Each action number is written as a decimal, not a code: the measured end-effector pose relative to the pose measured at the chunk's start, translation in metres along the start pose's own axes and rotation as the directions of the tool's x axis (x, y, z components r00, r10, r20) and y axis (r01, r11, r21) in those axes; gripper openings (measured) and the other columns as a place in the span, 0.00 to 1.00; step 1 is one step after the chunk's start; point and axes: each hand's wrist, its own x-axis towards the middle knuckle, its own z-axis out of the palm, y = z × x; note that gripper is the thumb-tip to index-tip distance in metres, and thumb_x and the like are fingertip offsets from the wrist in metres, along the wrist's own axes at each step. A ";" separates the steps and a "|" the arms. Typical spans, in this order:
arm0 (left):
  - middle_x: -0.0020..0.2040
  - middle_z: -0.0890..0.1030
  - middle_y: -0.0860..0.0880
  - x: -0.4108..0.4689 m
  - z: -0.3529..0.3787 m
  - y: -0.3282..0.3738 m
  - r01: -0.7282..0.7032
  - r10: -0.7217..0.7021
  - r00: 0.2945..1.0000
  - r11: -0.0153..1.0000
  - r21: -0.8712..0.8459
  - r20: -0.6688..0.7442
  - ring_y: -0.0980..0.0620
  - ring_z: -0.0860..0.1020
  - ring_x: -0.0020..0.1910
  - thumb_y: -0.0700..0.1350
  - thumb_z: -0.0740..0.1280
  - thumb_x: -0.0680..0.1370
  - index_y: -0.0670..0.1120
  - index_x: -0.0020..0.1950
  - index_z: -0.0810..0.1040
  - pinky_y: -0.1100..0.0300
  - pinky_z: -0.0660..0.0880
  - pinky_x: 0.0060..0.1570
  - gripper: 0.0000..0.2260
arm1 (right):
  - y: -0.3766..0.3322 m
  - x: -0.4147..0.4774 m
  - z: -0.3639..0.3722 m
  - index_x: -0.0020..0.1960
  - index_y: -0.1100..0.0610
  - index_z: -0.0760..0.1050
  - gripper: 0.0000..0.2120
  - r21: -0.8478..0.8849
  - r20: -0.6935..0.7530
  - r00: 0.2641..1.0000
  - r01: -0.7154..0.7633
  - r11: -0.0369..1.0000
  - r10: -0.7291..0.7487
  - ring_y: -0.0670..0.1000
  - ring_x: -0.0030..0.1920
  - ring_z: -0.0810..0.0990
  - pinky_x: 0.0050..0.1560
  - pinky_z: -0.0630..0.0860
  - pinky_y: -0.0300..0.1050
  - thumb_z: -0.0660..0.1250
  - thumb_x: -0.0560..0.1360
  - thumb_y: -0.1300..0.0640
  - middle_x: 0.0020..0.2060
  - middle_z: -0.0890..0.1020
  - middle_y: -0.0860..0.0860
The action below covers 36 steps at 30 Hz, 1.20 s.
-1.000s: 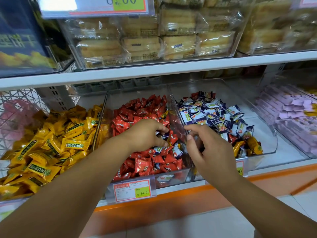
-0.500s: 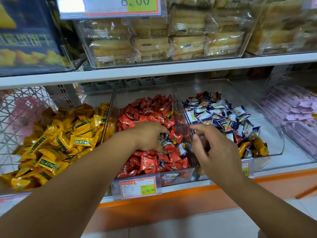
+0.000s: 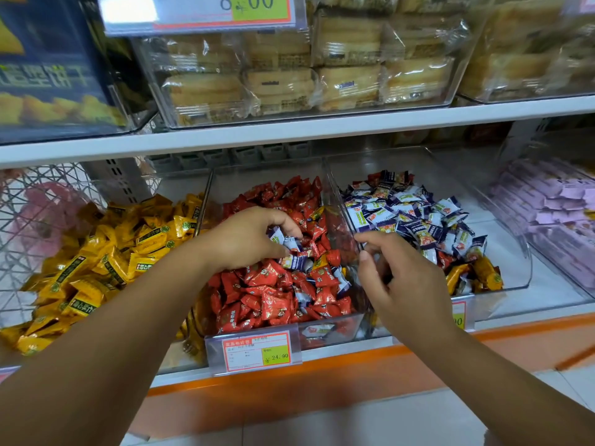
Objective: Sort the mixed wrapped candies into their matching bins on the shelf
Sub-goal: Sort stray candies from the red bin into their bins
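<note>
Three clear bins stand side by side on the lower shelf. The left one is heaped with yellow candies (image 3: 106,262). In the middle bin (image 3: 322,336) lie red candies (image 3: 273,297) with a few blue-and-white and yellow strays among them. The right bin (image 3: 512,252) holds blue-and-white candies (image 3: 402,214), with some yellow and red ones at its front. My left hand (image 3: 248,239) is over the red pile, its fingers curled round a couple of blue-and-white candies (image 3: 283,241). My right hand (image 3: 402,284) hovers at the wall between the middle and right bins, fingers curled; what it holds, if anything, is hidden.
An upper shelf (image 3: 289,130) overhangs the bins, carrying clear boxes of wrapped cakes (image 3: 289,78). A bin of purple packets (image 3: 553,214) sits at the far right and a white wire basket (image 3: 38,220) at the far left. A price tag (image 3: 256,350) clips to the shelf front.
My left hand has lifted a little out of the red pile with blue-and-white candies now showing in its fingers. My right hand stays near the divider. The camera has shifted slightly leftward.
</note>
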 end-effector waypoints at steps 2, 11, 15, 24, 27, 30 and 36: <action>0.54 0.79 0.61 -0.001 0.001 0.001 -0.006 0.004 0.996 1.000 0.023 0.088 0.58 0.76 0.56 0.45 0.75 0.72 0.57 0.50 0.81 0.63 0.71 0.56 0.10 | 0.000 0.000 0.000 0.58 0.52 0.77 0.15 -0.001 0.001 1.000 0.001 1.000 -0.001 0.40 0.37 0.70 0.34 0.61 0.24 0.57 0.77 0.50 0.37 0.72 0.37; 0.51 0.80 0.59 0.004 0.011 0.007 0.011 -0.012 0.995 1.000 0.004 0.094 0.58 0.78 0.54 0.41 0.76 0.71 0.55 0.51 0.81 0.64 0.73 0.54 0.13 | 0.000 0.001 -0.001 0.59 0.52 0.76 0.14 0.015 0.023 1.000 0.000 1.000 -0.001 0.39 0.32 0.69 0.31 0.61 0.25 0.57 0.78 0.50 0.35 0.68 0.36; 0.57 0.77 0.60 0.003 0.003 0.013 0.047 -0.062 0.981 0.995 0.086 0.182 0.59 0.74 0.57 0.46 0.76 0.71 0.55 0.54 0.80 0.67 0.68 0.52 0.14 | 0.001 0.001 -0.001 0.59 0.52 0.76 0.14 0.026 0.030 1.000 0.002 1.000 -0.003 0.33 0.31 0.67 0.32 0.60 0.24 0.57 0.78 0.50 0.34 0.67 0.35; 0.59 0.78 0.56 0.002 0.016 0.011 0.049 -0.093 0.975 0.975 0.216 0.200 0.57 0.74 0.59 0.48 0.75 0.72 0.54 0.54 0.81 0.66 0.67 0.52 0.11 | 0.001 0.001 -0.003 0.60 0.52 0.75 0.14 0.040 0.039 0.999 0.013 0.999 -0.015 0.40 0.30 0.68 0.31 0.61 0.27 0.57 0.78 0.50 0.34 0.65 0.34; 0.52 0.80 0.57 0.000 0.005 0.010 0.091 -0.093 0.991 0.995 0.029 0.095 0.61 0.77 0.49 0.48 0.75 0.72 0.56 0.51 0.80 0.69 0.70 0.41 0.10 | 0.001 0.002 -0.003 0.60 0.52 0.76 0.15 0.042 0.036 0.999 0.008 0.999 -0.009 0.39 0.29 0.67 0.31 0.60 0.26 0.57 0.78 0.50 0.35 0.66 0.35; 0.51 0.81 0.58 0.003 -0.001 0.023 0.072 -0.084 0.995 0.977 -0.201 -0.055 0.61 0.78 0.43 0.48 0.72 0.74 0.58 0.51 0.79 0.69 0.72 0.32 0.08 | 0.000 0.002 -0.003 0.59 0.52 0.76 0.14 0.048 0.036 0.999 0.007 0.999 -0.009 0.41 0.31 0.69 0.30 0.61 0.27 0.57 0.78 0.50 0.36 0.69 0.36; 0.48 0.83 0.52 0.052 0.007 0.080 0.024 -0.091 0.984 0.921 -0.388 -0.155 0.48 0.80 0.43 0.60 0.75 0.68 0.54 0.56 0.80 0.58 0.78 0.42 0.20 | 0.000 0.001 -0.002 0.50 0.50 0.69 0.08 0.032 0.025 1.000 -0.019 0.999 0.018 0.43 0.25 0.69 0.25 0.59 0.29 0.56 0.78 0.46 0.28 0.65 0.35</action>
